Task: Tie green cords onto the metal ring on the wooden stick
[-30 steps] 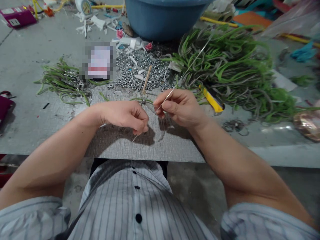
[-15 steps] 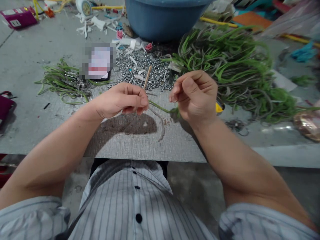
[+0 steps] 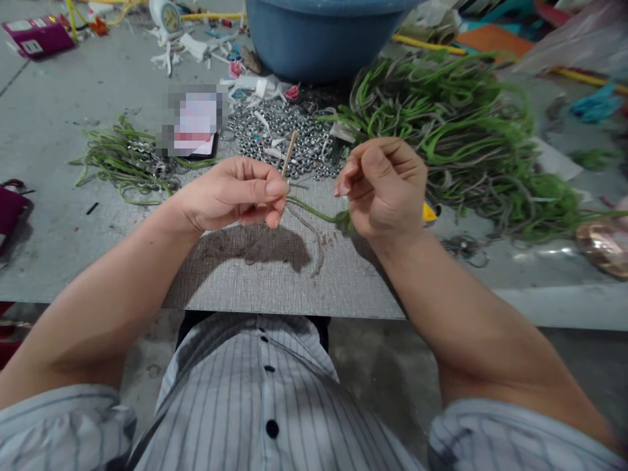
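Observation:
My left hand (image 3: pixel 240 190) is closed in a pinch, thumb against forefinger. Out of its fingertips runs a green cord (image 3: pixel 314 210) toward the right, and a grey cord end (image 3: pixel 320 252) trails down over the table. A thin tan stick (image 3: pixel 290 154) rises at a slant just behind these fingertips; whether they grip it too is hard to see. To the right, my right hand (image 3: pixel 385 186) is raised with thumb and forefinger pressed together and the other fingers curled. Anything in that pinch is too small to make out. The green cord passes behind or below this hand.
Loose silvery beads (image 3: pixel 275 131) lie behind my hands, with a phone (image 3: pixel 193 127) beside them. A big heap of green and grey cords (image 3: pixel 451 124) fills the right, a smaller bundle (image 3: pixel 122 157) the left. The blue basin (image 3: pixel 324 39) stands at the back.
The fingers of my left hand have shifted slightly left and re-angled, with the thumb a little higher. My right hand stays almost where it was, still pinched.

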A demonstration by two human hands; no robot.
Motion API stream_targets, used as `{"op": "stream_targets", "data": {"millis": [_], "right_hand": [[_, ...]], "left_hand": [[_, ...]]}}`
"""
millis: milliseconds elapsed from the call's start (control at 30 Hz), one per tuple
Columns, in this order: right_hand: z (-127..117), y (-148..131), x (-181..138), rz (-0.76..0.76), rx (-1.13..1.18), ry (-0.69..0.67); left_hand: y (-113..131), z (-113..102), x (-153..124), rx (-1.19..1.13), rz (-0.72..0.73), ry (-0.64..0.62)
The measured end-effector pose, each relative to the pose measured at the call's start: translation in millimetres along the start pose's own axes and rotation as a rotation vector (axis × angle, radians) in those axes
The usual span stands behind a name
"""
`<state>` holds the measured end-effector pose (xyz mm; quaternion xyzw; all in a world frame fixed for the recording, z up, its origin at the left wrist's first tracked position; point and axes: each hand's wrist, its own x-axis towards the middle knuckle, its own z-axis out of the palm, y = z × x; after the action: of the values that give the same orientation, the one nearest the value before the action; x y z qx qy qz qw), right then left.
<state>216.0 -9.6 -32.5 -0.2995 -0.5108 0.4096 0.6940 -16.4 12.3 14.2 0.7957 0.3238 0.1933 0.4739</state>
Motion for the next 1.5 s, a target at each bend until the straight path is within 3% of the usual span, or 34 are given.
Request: {"op": "stream_targets", "data": {"millis": [233, 400, 533, 733, 833, 967, 1133, 1200, 1333, 1500], "right_hand": [[-4, 5, 5, -0.016, 0.009, -0.007], [-20, 6, 16, -0.066, -0.11, 0.175], [-46, 16, 31, 0.085, -0.283, 0.27], [-80, 49, 50, 0.207, -0.317, 0.454], [-95, 56, 54, 0.197, -0.306, 0.358], [-103, 54, 52, 0.053, -0.479, 0.07], [-79, 42, 35, -0.157, -0.918, -0.106], [-66, 37, 29, -0.231, -1.093, -0.249], [-45, 33, 24, -0.166, -1.331, -0.581], [-31, 31, 19, -0.045, -1.492, -0.728]], "left_hand": [[-4, 5, 6, -0.165, -0.02, 0.016], [-6, 10, 10, -0.127, -0.065, 0.146], [-11, 12, 12, -0.032, -0.097, 0.265], [-22, 13, 15, 0.173, -0.071, 0.316], [-24, 14, 16, 0.223, -0.058, 0.318], [-25, 14, 17, 0.243, -0.044, 0.332], [-20, 17, 16, 0.324, -0.063, 0.381], [-17, 18, 15, 0.396, -0.055, 0.397], [-16, 20, 15, 0.558, -0.093, 0.363], [-19, 21, 16, 0.667, -0.119, 0.32]]}}
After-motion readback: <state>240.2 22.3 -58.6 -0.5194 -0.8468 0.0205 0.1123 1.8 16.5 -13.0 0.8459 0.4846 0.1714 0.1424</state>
